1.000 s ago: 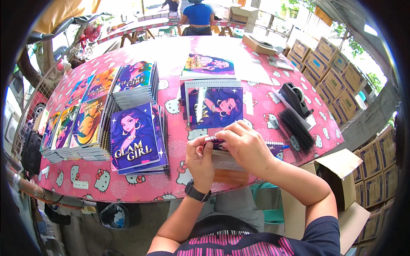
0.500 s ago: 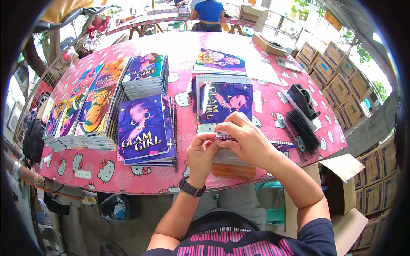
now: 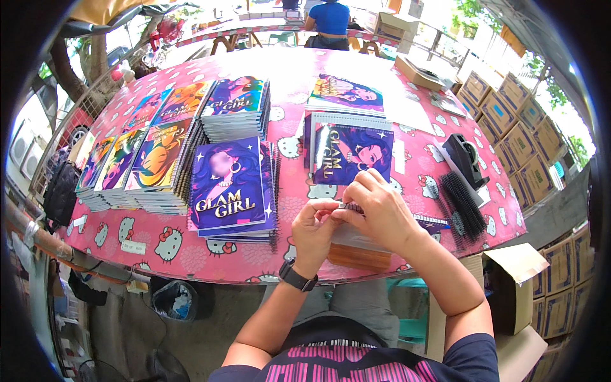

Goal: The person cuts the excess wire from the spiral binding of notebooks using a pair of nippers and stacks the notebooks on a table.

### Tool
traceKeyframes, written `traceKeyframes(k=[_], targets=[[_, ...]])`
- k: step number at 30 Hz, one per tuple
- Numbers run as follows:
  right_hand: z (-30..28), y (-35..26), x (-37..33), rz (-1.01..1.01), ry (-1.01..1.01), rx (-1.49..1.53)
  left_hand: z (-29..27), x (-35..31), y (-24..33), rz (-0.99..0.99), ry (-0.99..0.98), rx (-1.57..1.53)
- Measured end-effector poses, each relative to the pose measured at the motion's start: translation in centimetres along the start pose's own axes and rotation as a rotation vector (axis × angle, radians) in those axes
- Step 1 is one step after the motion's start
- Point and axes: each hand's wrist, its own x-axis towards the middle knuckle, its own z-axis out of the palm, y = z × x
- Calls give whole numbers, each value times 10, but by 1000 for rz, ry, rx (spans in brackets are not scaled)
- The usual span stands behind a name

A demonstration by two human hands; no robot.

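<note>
My left hand [image 3: 313,230] and my right hand [image 3: 379,207] meet near the table's front edge. Fingers of both are pinched round a short stretch of dark wire binding [image 3: 350,207] that shows between the fingertips. Past my right wrist, the purple edge of a notebook with wire loops [image 3: 430,220] sticks out; most of it is hidden by my hand and forearm. A brown wooden board [image 3: 359,257] lies beneath my hands, partly covered by something pale. Just beyond my fingers rests a purple notebook [image 3: 353,153] on a stack.
Stacks of wire-bound notebooks [image 3: 229,184] fill the table's left side. To the right are a bundle of black binding wires [image 3: 463,207] and a black tape dispenser [image 3: 466,159]. An opened carton [image 3: 509,286] stands by my right elbow. A person in blue [image 3: 328,22] is at a far table.
The whole view has shifted, so the table and stacks sit farther right. Both hands keep pinching the binding at nearly the same place, with slightly altered finger positions.
</note>
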Motion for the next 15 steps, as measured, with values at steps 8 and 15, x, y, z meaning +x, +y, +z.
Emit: traceKeyframes(k=[8, 15], targets=[[2, 8, -2, -81, -158, -67, 4, 8, -2, -24, 6, -6], [-51, 7, -5, 105, 268, -14, 7, 24, 52, 239, 46, 432]])
